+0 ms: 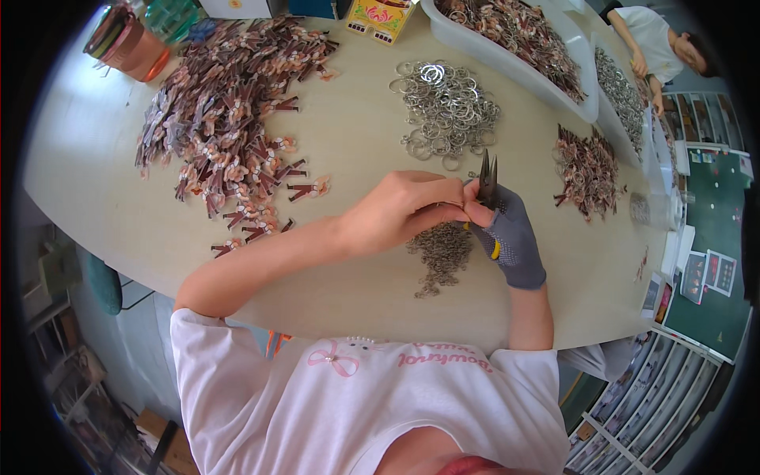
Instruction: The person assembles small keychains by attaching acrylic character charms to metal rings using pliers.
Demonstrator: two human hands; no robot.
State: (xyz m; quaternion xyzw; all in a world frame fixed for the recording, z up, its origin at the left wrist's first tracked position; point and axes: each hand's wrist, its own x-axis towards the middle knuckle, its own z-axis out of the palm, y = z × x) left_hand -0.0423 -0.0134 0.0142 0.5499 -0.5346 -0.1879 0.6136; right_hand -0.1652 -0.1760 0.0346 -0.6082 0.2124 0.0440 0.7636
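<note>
My right hand (513,241), in a grey fingerless glove, is closed round needle-nose pliers (488,184) with yellow grips. Their jaws point away from me, toward the far side of the table. My bare left hand (404,207) meets it, thumb and fingers pinched together against the right fingertips. Whatever lies in that pinch is too small to make out. Just below both hands sits a heap of small metal links (440,260). Beyond them is a pile of silver key rings (450,115). Left of my left forearm spreads a large pile of flat figure-shaped charms (229,127).
A smaller pile of charms with rings (586,170) lies to the right. White bins (518,59) of charms and rings line the far right. A pinkish jar (131,49) and a yellow printed card (380,17) stand at the back. Another person (653,43) works at far right.
</note>
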